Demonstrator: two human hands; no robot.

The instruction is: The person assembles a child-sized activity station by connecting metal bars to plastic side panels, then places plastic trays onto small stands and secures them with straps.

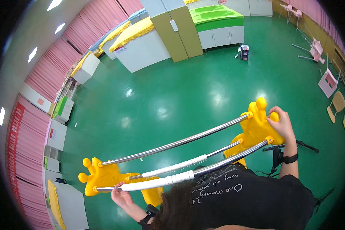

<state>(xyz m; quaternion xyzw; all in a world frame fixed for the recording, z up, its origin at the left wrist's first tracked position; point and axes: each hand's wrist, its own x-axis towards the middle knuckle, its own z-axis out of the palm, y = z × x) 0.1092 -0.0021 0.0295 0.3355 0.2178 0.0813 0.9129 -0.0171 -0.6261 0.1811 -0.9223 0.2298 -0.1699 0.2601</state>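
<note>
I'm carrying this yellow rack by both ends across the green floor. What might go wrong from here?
1. The left hand grips only one thin rail beside the near end piece, so that end may twist or slip.
2. The right hand holds just a knob on the far end piece; it may rotate loose.
3. A black stand and cable lie by your feet: a trip hazard.

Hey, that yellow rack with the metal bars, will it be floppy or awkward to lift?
Probably stiff: metal bars join both yellow ends. Likely light, being plastic and tube. Its length may make it swing unless each hand, left hand and right hand, holds an end.
</note>
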